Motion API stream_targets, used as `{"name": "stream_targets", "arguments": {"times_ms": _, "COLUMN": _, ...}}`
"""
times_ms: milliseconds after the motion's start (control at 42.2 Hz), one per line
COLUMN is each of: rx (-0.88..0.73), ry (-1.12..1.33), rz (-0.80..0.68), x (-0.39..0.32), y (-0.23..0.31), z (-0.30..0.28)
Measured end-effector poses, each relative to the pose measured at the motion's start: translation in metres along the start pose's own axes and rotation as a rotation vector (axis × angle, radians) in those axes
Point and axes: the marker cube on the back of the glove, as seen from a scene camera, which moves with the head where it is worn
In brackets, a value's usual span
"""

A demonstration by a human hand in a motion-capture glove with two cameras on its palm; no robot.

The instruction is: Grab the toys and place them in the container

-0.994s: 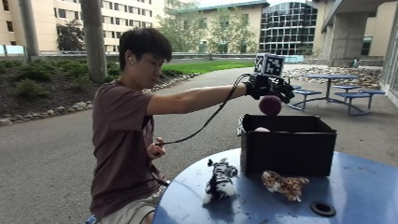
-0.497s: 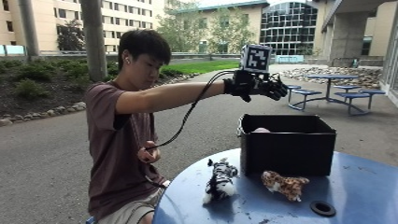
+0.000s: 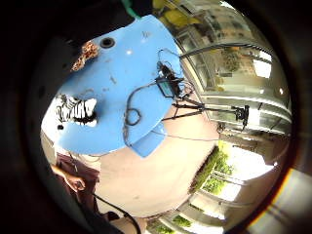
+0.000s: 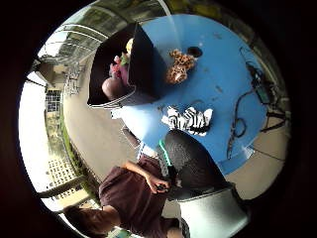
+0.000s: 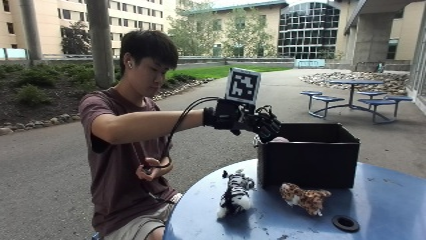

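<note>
My gloved right hand (image 5: pixel 258 123) hovers over the left rim of the black container (image 5: pixel 313 159), with its fingers hanging relaxed and holding nothing. Something pinkish (image 5: pixel 279 139) peeks over the rim, and the thumb side palm view shows toys (image 4: pixel 117 74) lying inside the container (image 4: pixel 144 59). On the blue round table (image 5: pixel 373 200), a zebra toy (image 5: pixel 234 192) lies in front of the container's left corner. A leopard toy (image 5: pixel 305 197) lies to the right of the zebra toy. Both also show from the palm: the zebra toy (image 4: pixel 189 120) (image 3: pixel 75 110) and the leopard toy (image 4: pixel 179 65) (image 3: pixel 87 50).
A black-ringed hole (image 5: pixel 345 223) sits near the table's front right. Cables and a small device (image 3: pixel 168 86) lie on the far part of the table (image 3: pixel 131 73). The person's bare left hand (image 5: pixel 153 171) holds a cable at the waist.
One second ago my hand held a dark red ball above the container. The ball has left my hand, which has since dropped lower and left, toward the container's left rim.
</note>
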Motion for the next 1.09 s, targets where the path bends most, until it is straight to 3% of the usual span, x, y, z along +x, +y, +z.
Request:
{"name": "stream_targets", "arguments": {"times_ms": 189, "rx": -0.191, "ry": 0.052, "rz": -0.095, "x": -0.010, "y": -0.009, "z": 0.120}}
{"name": "stream_targets", "arguments": {"times_ms": 308, "rx": -0.264, "ry": -0.113, "rz": -0.116, "x": -0.044, "y": -0.022, "z": 0.202}}
{"name": "stream_targets", "arguments": {"times_ms": 521, "rx": 0.060, "ry": -0.268, "rz": -0.053, "x": -0.068, "y": -0.045, "z": 0.249}}
{"name": "stream_targets", "arguments": {"times_ms": 639, "rx": 0.194, "ry": -0.245, "rz": -0.036, "x": -0.075, "y": -0.055, "z": 0.247}}
{"name": "stream_targets", "arguments": {"times_ms": 828, "rx": 0.192, "ry": -0.387, "rz": -0.026, "x": -0.064, "y": -0.067, "z": 0.214}}
{"name": "stream_targets", "arguments": {"times_ms": 1089, "rx": 0.347, "ry": -0.281, "rz": 0.058, "x": -0.019, "y": -0.072, "z": 0.037}}
